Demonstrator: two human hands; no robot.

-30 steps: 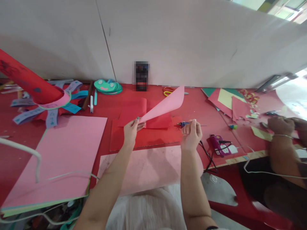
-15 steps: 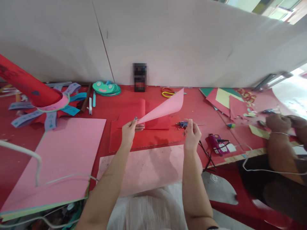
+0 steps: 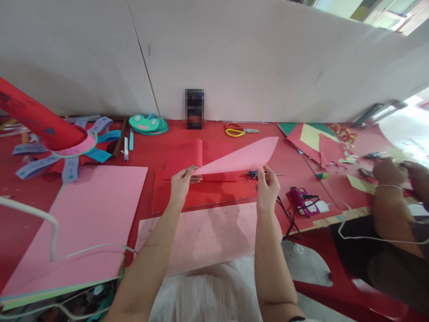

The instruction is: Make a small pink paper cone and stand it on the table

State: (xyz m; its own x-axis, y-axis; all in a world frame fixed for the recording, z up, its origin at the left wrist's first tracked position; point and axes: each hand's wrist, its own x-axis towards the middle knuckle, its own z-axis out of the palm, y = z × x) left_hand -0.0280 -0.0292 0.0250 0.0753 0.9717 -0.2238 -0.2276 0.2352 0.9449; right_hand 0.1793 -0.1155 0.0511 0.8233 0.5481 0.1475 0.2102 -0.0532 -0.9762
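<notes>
A curved pink sheet is stretched between both hands above the red papers. Its left end is pinched by my left hand, thumb on top. My right hand grips the sheet's near right corner between thumb and fingers. Below lie a folded red paper and a flat red sheet. Close to my right fingertips sits a small dark blue tool, partly hidden. A pale pink sheet lies nearest my body.
Scissors lie behind the pink sheet. At left are a large pink sheet and a red tube. A purple device with cables sits to the right. Farther right, another person's hands are over the table.
The pink sheet's raised end has swung down and to the right, uncovering the scissors. My right hand has taken hold of its corner. My left hand has barely moved.
</notes>
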